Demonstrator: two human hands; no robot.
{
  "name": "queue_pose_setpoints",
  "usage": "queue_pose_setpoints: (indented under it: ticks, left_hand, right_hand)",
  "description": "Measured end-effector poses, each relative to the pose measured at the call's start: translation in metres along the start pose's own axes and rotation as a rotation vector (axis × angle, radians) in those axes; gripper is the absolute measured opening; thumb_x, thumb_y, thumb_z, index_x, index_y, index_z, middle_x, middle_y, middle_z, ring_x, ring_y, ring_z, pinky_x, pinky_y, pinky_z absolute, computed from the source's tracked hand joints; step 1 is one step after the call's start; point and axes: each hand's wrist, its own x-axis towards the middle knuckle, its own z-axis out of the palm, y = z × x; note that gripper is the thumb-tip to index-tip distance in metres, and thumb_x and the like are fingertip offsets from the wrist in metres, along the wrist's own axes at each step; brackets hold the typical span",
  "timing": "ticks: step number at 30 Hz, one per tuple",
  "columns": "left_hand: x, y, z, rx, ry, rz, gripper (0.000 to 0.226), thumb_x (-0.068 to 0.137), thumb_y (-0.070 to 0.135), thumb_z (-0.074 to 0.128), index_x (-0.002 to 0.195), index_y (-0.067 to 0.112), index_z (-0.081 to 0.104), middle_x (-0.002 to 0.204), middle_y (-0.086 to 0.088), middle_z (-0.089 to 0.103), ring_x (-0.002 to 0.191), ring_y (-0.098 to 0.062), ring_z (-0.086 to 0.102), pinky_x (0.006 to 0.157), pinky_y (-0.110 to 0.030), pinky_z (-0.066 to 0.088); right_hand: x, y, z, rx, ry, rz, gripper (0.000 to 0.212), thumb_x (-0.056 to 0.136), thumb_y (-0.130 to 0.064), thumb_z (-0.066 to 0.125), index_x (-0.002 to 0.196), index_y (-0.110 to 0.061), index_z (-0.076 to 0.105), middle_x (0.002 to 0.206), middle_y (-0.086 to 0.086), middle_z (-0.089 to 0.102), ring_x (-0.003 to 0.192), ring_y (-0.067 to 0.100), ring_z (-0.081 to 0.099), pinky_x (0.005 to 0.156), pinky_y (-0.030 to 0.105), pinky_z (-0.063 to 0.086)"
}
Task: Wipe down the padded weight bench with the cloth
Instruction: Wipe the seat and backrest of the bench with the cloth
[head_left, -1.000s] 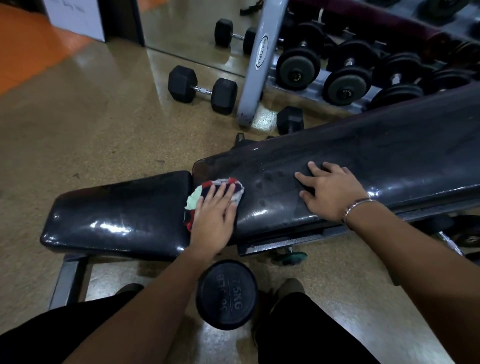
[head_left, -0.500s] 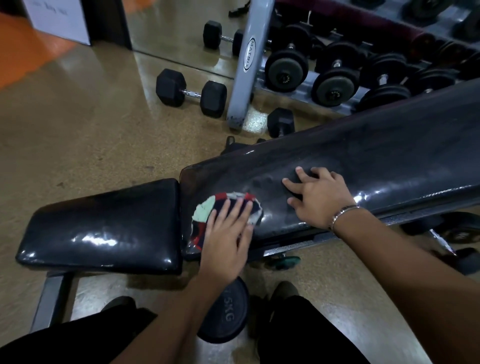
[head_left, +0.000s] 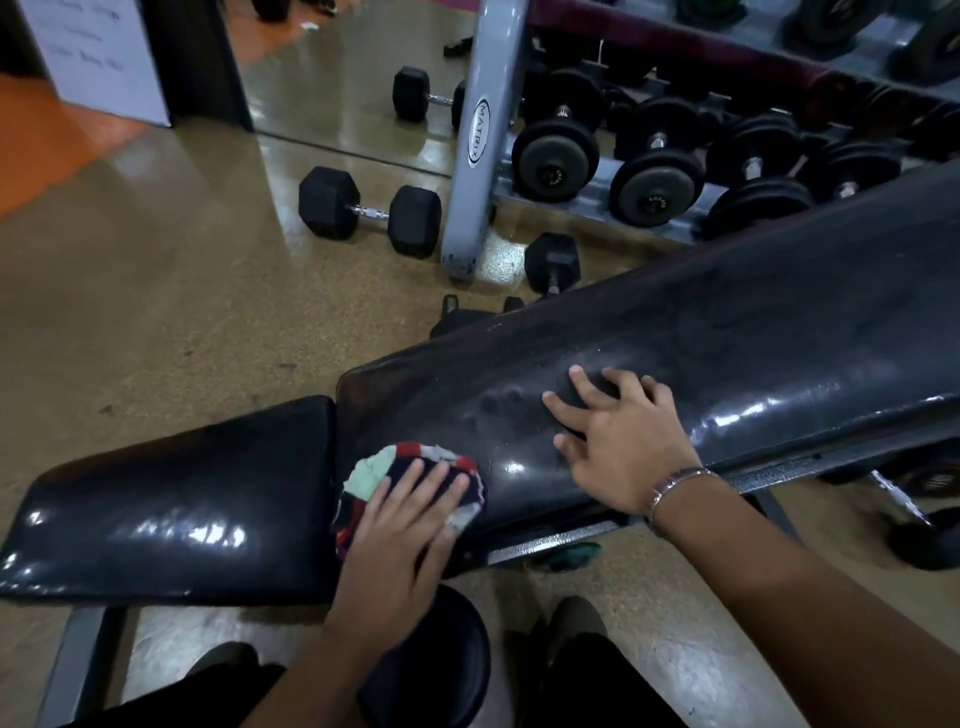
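Fingers (head_left: 410, 480) of the left hand (head_left: 400, 535) lay straight and close together, flat on the cloth (head_left: 371, 475), pressing it down, no curl and no pinch. The cloth, a bunched patchwork of mint, red and navy, sat at the low end of the weight bench's back pad (head_left: 727, 353), right at the gap beside the seat pad (head_left: 171, 493). The right hand (head_left: 623, 452) had its fingers splayed wide, tips planted higher on that back pad, with a metal bracelet (head_left: 675, 480) at the wrist. Beyond the bench, a hex dumbbell (head_left: 369, 210) lay on the floor beside a grey rack (head_left: 472, 145) holding round dumbbells.
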Motion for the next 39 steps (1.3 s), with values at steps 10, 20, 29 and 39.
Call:
queue_pose_setpoints:
  ticks: [10, 20, 29, 39]
  left_hand:
    - [0.022, -0.008, -0.009, -0.034, 0.01, -0.026, 0.045, 0.107, 0.039, 0.034, 0.152, 0.04, 0.04, 0.162, 0.022, 0.027, 0.154, -0.003, 0.012, 0.127, -0.038, 0.007]
    - [0.041, 0.001, -0.011, -0.185, -0.031, 0.075, 0.043, 0.107, 0.039, 0.041, 0.149, 0.044, 0.042, 0.161, 0.023, 0.03, 0.154, -0.002, 0.013, 0.127, -0.04, 0.004]
    - [0.066, -0.022, -0.007, -0.196, 0.018, -0.05, 0.042, 0.106, 0.045, 0.037, 0.148, 0.045, 0.045, 0.161, 0.024, 0.03, 0.154, -0.001, 0.01, 0.127, -0.04, 0.005]
    - [0.092, -0.027, -0.008, -0.24, 0.028, -0.123, 0.042, 0.108, 0.038, 0.04, 0.15, 0.039, 0.044, 0.161, 0.019, 0.03, 0.155, -0.004, 0.01, 0.126, -0.039, 0.002]
  right_hand:
    - [0.001, -0.001, -0.006, 0.0, -0.019, 0.001, 0.054, 0.099, -0.053, 0.03, 0.152, -0.043, 0.026, 0.165, -0.006, 0.016, 0.145, 0.029, 0.018, 0.114, 0.054, 0.018]
    - [0.0, -0.002, -0.006, 0.009, -0.031, 0.01, 0.055, 0.099, -0.054, 0.028, 0.152, -0.045, 0.023, 0.166, -0.009, 0.014, 0.146, 0.028, 0.016, 0.114, 0.052, 0.017]
    - [-0.001, -0.001, -0.006, 0.008, -0.026, 0.014, 0.054, 0.099, -0.054, 0.028, 0.152, -0.046, 0.023, 0.166, -0.01, 0.013, 0.147, 0.026, 0.015, 0.115, 0.051, 0.016]
    - [-0.003, -0.003, -0.007, 0.016, -0.029, 0.021, 0.054, 0.099, -0.054, 0.028, 0.152, -0.046, 0.023, 0.166, -0.01, 0.014, 0.147, 0.026, 0.015, 0.115, 0.05, 0.016]
